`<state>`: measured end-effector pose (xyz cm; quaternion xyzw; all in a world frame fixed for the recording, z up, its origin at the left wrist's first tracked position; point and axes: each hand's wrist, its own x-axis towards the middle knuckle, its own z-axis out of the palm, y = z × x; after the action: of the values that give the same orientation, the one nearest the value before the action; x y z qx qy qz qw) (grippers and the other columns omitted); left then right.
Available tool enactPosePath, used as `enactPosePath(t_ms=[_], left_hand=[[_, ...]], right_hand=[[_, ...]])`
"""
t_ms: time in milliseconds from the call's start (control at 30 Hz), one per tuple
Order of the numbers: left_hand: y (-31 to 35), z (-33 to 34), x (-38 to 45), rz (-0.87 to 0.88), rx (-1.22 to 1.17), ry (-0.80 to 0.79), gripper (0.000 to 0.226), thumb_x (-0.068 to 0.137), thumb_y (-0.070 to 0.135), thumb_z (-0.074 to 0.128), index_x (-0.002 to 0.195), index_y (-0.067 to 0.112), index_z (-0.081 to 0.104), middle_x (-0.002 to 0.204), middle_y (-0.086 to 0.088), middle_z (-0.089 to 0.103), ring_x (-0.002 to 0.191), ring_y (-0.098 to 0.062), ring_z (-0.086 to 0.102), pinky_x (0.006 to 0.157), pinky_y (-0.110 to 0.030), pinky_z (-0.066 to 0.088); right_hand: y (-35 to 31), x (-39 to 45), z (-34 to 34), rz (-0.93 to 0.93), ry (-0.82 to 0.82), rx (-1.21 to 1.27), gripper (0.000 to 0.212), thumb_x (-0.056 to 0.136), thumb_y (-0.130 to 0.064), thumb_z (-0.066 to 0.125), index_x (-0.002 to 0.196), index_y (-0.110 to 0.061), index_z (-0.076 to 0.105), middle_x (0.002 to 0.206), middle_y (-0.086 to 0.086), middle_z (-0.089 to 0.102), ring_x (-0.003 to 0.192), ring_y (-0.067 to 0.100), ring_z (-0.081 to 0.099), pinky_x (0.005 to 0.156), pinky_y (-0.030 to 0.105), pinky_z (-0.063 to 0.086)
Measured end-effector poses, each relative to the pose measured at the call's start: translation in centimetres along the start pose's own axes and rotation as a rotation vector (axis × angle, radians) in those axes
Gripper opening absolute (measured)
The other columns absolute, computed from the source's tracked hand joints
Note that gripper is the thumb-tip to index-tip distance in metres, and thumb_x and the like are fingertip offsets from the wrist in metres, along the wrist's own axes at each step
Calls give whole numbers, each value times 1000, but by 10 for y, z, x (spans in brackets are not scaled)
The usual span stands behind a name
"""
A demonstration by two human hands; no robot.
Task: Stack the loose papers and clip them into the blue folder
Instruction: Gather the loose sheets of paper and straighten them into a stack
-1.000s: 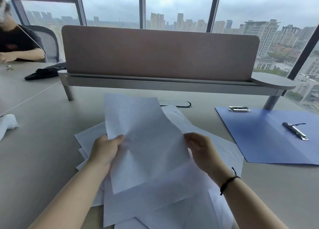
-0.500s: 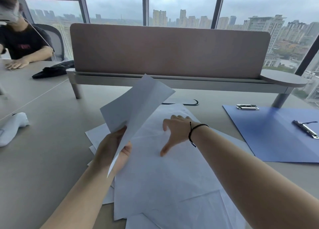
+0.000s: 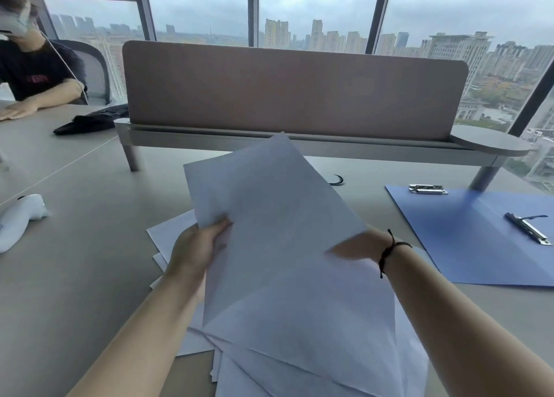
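Note:
White sheets [image 3: 269, 211] are held tilted above the table, and my left hand [image 3: 198, 247] pinches their left edge. Under them a loose pile of papers [image 3: 314, 351] lies fanned out on the table. My right hand [image 3: 350, 248] reaches in from the right at the sheets' lower right corner. Its fingers are hidden behind the paper, and only the heel and the wrist with a black cord show. The blue folder [image 3: 467, 241] lies open flat to the right, with a metal clip [image 3: 528, 228] on it and a second clip [image 3: 427, 189] at its far corner.
A brown desk divider [image 3: 293, 94] on a grey shelf crosses the table's far side. A white object [image 3: 18, 220] lies at the left edge and a black cloth [image 3: 87, 122] beyond it. Another person [image 3: 33, 76] sits at the far left. Windows stand behind.
My right hand left the top of the pile and moved to the raised sheets' lower right corner. The paper in my left hand swung from edge-on to broad side facing me.

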<state>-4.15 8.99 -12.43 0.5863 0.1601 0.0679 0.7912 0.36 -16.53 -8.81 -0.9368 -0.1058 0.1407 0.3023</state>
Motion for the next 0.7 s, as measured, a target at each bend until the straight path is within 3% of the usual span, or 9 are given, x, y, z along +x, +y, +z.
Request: enactPosePath(t_ms=[100,133,200,267,367,433,567,633,700], left_hand=[[-1,9,-9,68,36,-2,10,89,20,71,94,14,77,83,1,80,66,-16,75,57,-24,57],[-2,13,-11,104,57,2,9,89,19,71,94,15,77,84,3,80,72,-17,75,62,-26,58],[-6,16,-12,165,121,-3,7,89,19,71,93,18,77,83,8,80,83,-19,75,71,-30,58],[-11,20,-15,241,219,-26,7,87,21,74,93,22,77,86,11,80,87,-17,75,76,-34,59],[-16,23,-19,306,323,-30,12,90,19,71,97,29,74,92,13,79,89,-12,74,77,-34,57],[-19,22,-16,311,340,-9,19,87,22,73,104,27,70,98,9,77,94,-17,73,82,-39,58],[-20,15,-7,256,238,-11,57,86,12,75,137,25,53,121,3,72,105,-20,71,91,-42,57],[-17,10,-4,176,124,-51,46,89,9,70,132,23,61,119,0,74,100,-20,73,86,-36,57],[-12,3,1,15,-6,-108,30,92,16,65,121,19,69,110,-5,77,86,-20,75,77,-34,59]], right_hand=[[29,-19,2,28,202,385,35,87,-3,65,60,-24,58,60,-13,57,61,12,49,62,28,42],[38,-25,6,46,263,503,29,89,-3,66,63,-17,70,62,-8,69,58,14,56,64,28,45],[44,-34,16,98,310,878,16,93,-7,66,88,-12,80,86,10,79,75,24,67,75,40,52],[46,-41,21,129,328,1135,23,97,-3,57,99,-10,79,100,18,78,85,31,68,80,43,57],[39,-46,26,73,276,1227,28,97,1,53,110,-8,76,112,28,73,92,36,68,84,47,57],[31,-49,27,31,210,1264,30,95,3,53,112,-8,75,112,31,71,91,37,67,81,46,55],[21,-58,25,-80,120,1341,28,100,-5,51,116,-9,74,108,21,75,89,32,70,75,37,58],[22,-57,22,-51,228,1360,28,103,-13,49,113,-11,75,102,15,78,87,27,72,77,36,57],[30,-53,22,5,412,1041,22,102,-21,55,109,-16,75,100,9,79,89,23,71,78,33,54]])
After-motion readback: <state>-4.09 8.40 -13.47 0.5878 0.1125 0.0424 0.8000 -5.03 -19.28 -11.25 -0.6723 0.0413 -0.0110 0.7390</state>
